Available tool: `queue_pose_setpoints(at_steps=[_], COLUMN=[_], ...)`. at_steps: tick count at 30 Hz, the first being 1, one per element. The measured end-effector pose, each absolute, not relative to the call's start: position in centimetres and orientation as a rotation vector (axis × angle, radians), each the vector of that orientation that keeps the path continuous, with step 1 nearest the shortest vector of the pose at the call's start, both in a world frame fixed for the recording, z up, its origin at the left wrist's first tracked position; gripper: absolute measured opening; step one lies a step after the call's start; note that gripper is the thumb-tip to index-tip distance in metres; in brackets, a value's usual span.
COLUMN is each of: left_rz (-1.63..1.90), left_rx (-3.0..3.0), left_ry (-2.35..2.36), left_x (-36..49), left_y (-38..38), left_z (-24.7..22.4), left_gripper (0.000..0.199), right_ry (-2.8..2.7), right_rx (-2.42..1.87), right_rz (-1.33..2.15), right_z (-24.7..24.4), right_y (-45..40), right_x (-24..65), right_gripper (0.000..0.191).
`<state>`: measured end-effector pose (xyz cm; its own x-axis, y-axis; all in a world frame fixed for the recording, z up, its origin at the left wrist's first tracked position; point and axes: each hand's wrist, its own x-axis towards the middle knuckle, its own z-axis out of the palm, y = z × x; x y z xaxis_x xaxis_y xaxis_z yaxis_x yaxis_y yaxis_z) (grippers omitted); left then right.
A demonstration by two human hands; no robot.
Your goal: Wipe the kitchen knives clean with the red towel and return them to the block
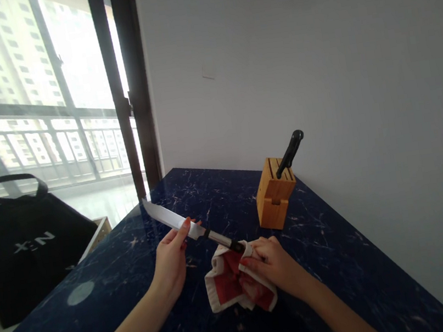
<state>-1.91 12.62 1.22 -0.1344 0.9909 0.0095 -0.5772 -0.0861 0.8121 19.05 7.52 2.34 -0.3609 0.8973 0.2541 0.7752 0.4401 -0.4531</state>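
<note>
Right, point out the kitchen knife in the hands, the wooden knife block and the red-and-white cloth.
Kitchen knife (pixel 166 217): head view, on the steel blade near its tip.
Wooden knife block (pixel 272 215): head view, on its front face.
Red-and-white cloth (pixel 226 282): head view, on a red patch inside the white edge.

The kitchen knife (pixel 171 220) shows a silver blade and black handle. The cloth (pixel 225 279) is red with a cream border. The worktop (pixel 108 271) is deep navy veined white; the knife block (pixel 272 202) is honey-yellow; the left tote bag (pixel 27 261) is black.
</note>
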Motion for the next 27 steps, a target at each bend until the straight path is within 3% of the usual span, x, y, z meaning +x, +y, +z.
queue_pose_setpoints(at_steps=[7, 14, 21, 24, 25, 27], left_rz=[1.583, 1.475, 1.291, 1.213, 1.162, 1.017], left_rx=[0.528, 0.368, 0.362, 0.433, 0.472, 0.541], left_ry=[0.844, 0.723, 0.506, 0.397, 0.348, 0.259], left_x=[-2.8, -3.1, -2.7, -2.4, -2.3, -1.9], left_y=[13.9, 14.0, 13.4, 12.4, 11.9, 11.0], left_z=[0.4, 0.9, 0.3, 1.2, 1.7, 2.6], left_gripper=[0.026, 0.015, 0.014, 0.014, 0.020, 0.048], right_ry=[-2.021, -1.982, -1.764, -1.531, -1.459, -1.366], right_rx=[-1.598, -1.412, -1.115, -1.016, -1.001, -0.989], right_rz=[0.357, 0.211, 0.739, 0.814, 0.801, 0.710], right_z=[2.4, 5.1, 6.7, 7.4, 7.8, 9.4], right_y=[8.7, 8.9, 8.7, 8.3, 8.1, 8.0], right_x=[21.5, 18.3, 13.9, 13.3, 13.4, 14.3], right_gripper=[0.044, 0.040, 0.030, 0.027, 0.026, 0.026])
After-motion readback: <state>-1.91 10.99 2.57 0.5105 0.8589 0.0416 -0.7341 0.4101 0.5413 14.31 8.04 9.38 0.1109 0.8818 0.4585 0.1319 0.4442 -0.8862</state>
